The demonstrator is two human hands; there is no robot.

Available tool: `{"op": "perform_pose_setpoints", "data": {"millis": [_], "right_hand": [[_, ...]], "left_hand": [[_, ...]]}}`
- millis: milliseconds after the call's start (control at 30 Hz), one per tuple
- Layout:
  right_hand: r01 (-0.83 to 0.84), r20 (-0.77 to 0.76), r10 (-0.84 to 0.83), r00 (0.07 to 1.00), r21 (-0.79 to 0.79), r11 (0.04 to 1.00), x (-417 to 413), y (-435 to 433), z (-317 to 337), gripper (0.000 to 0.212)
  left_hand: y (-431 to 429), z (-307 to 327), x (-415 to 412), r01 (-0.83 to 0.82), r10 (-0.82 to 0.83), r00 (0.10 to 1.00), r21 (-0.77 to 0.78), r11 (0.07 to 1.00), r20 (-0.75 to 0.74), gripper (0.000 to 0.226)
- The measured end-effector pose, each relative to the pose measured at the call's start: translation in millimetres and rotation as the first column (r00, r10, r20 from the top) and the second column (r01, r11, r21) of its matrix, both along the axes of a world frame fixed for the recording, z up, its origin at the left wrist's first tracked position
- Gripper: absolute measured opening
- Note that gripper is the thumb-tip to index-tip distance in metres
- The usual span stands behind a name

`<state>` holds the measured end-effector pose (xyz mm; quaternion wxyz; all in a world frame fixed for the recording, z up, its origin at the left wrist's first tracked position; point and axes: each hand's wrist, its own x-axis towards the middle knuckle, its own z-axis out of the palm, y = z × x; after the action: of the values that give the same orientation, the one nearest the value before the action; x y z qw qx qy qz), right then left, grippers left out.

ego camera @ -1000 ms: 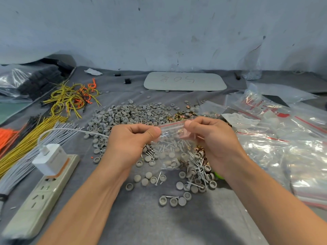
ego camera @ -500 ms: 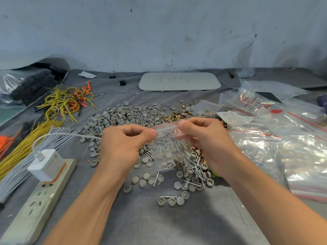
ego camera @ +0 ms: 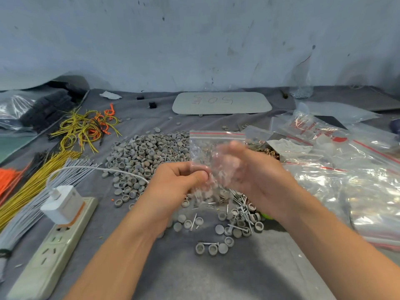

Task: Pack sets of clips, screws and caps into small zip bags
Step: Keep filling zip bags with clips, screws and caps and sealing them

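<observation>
Zip bag (ego camera: 216, 148) now stands upright, left fingers (ego camera: 198, 175) pinching it, right fingers (ego camera: 237, 148) released, apart.

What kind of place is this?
Probably a small hand-packing workbench: a heap of grey caps, stacked zip bags and sorted wire bundles on a cloth-covered table.

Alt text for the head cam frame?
A person's left hand pinches a clear small zip bag upright by its lower edge, red-striped zip on top; the right hand is blurred behind it. Below lie grey caps and screws on a grey cloth, with a power strip at left.
</observation>
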<state>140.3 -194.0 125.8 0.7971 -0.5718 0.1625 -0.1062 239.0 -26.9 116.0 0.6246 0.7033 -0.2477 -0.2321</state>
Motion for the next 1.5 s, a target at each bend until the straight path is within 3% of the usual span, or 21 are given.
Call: {"op": "perform_pose_setpoints", "data": {"millis": [33, 100, 200, 267, 333, 433, 500, 633, 700, 800, 833, 900, 1000, 1100, 1167, 1233, 1300, 1367, 1433, 1500], "right_hand": [[-0.143, -0.067, 0.137, 0.988, -0.089, 0.986, -4.1, 1.2, -0.7, 0.035], [-0.304, -0.162, 0.274, 0.948, -0.203, 0.931, -8.9, 6.3, -4.2, 0.024], [-0.115, -0.171, 0.077, 0.982, -0.228, 0.967, -11.9, 9.6, -3.0, 0.011], [0.023, -0.155, -0.066, 0.986, -0.264, 0.964, -19.8, 2.2, -1.0, 0.011], [0.111, -0.127, -0.173, 0.977, -0.393, 0.913, -33.2, -7.8, 4.4, 0.011], [0.194, -0.127, -0.306, 0.943, -0.537, 0.821, -57.7, -27.9, 10.2, 0.005], [0.248, -0.126, -0.381, 0.916, -0.569, 0.784, -78.6, -43.3, 11.9, 0.004], [0.406, -0.105, -0.539, 0.836, -0.543, 0.735, -129.2, -72.5, 8.5, 0.01], [0.433, -0.138, -0.613, 0.778, -0.59, 0.682, -143.9, -86.7, 3.4, 0.014], [0.273, -0.253, -0.668, 0.7, -0.769, 0.577, -148.1, -104.8, -5.2, 0.003], [0.194, -0.291, -0.668, 0.685, -0.811, 0.552, -147.7, -108.6, -6.8, 0.005], [0.109, -0.344, -0.636, 0.691, -0.82, 0.561, -143.9, -112.7, -7.8, 0.01], [-0.012, -0.39, -0.626, 0.675, -0.854, 0.52, -136.7, -119.0, -12.2, 0.019], [-0.126, -0.383, -0.706, 0.595, -0.913, 0.389, -133.9, -123.2, -12.1, 0.024], [-0.029, -0.25, -0.803, 0.542, -0.96, 0.28, -141.8, -132.0, -8.0, 0.018], [0.101, -0.117, -0.862, 0.493, -0.976, 0.191, -153.1, -143.2, -5.9, 0.023], [0.009, -0.231, -0.817, 0.528, -0.961, 0.278, -160.0, -151.6, -11.5, 0.048], [-0.255, -0.467, -0.689, 0.554, -0.883, 0.393, -160.4, -150.3, -21.2, 0.06], [-0.375, -0.535, -0.654, 0.535, -0.844, 0.384, -160.6, -152.1, -31.1, 0.055], [-0.253, -0.456, -0.709, 0.539, -0.89, 0.38, -163.8, -155.5, -33.0, 0.036]], "left_hand": [[-0.9, 1.9, -0.7, -0.017, 0.015, 0.999, -0.041, 0.999, -0.048, 0.027], [-4.6, 2.1, -4.1, -0.065, 0.044, 0.987, -0.133, 0.989, -0.152, 0.021], [-14.2, -2.7, -8.5, -0.178, 0.15, 0.974, -0.165, 0.97, -0.168, 0.008], [-19.2, -4.8, -14.3, -0.082, 0.069, 0.988, -0.089, 0.993, -0.135, 0.025], [-26.8, -3.9, -24.4, 0.074, -0.074, 0.985, -0.006, 0.997, -0.158, 0.036], [-46.7, -1.9, -44.9, 0.128, -0.129, 0.98, -0.02, 0.992, -0.152, 0.016], [-64.7, -0.3, -63.5, 0.103, -0.108, 0.977, -0.036, 0.994, -0.183, 0.003], [-106.5, -1.0, -104.5, 0.117, -0.112, 0.961, 0.005, 0.993, -0.251, 0.011], [-124.8, -5.4, -121.3, 0.083, -0.074, 0.988, 0.063, 0.995, -0.139, 0.009], [-137.4, -15.4, -138.0, -0.02, -0.024, 0.976, 0.202, 0.979, 0.215, 0.036], [-136.3, -18.5, -142.5, -0.092, -0.009, 0.93, 0.255, 0.963, 0.369, 0.043], [-133.4, -26.9, -152.1, -0.217, -0.003, 0.746, 0.247, 0.945, 0.666, 0.049], [-141.5, -43.3, -169.6, -0.085, -0.119, 0.46, 0.177, 0.981, 0.88, 0.045], [-149.8, -63.4, -179.2, 0.006, -0.345, 0.339, 0.365, 0.931, 0.875, 0.054], [-150.9, -72.0, -176.7, -0.05, -0.453, 0.269, 0.482, 0.875, 0.85, 0.066], [-151.1, -77.4, -172.7, -0.035, -0.521, 0.303, 0.556, 0.831, 0.798, 0.072], [-155.0, -81.1, -172.5, -0.035, -0.526, 0.305, 0.561, 0.827, 0.794, 0.074], [-157.3, -83.2, -174.1, -0.068, -0.511, 0.303, 0.553, 0.83, 0.804, 0.074], [-159.3, -83.4, -176.4, -0.089, -0.508, 0.314, 0.558, 0.825, 0.802, 0.074], [-161.5, -81.3, -179.4, -0.107, -0.497, 0.335, 0.557, 0.824, 0.8, 0.072]]}}
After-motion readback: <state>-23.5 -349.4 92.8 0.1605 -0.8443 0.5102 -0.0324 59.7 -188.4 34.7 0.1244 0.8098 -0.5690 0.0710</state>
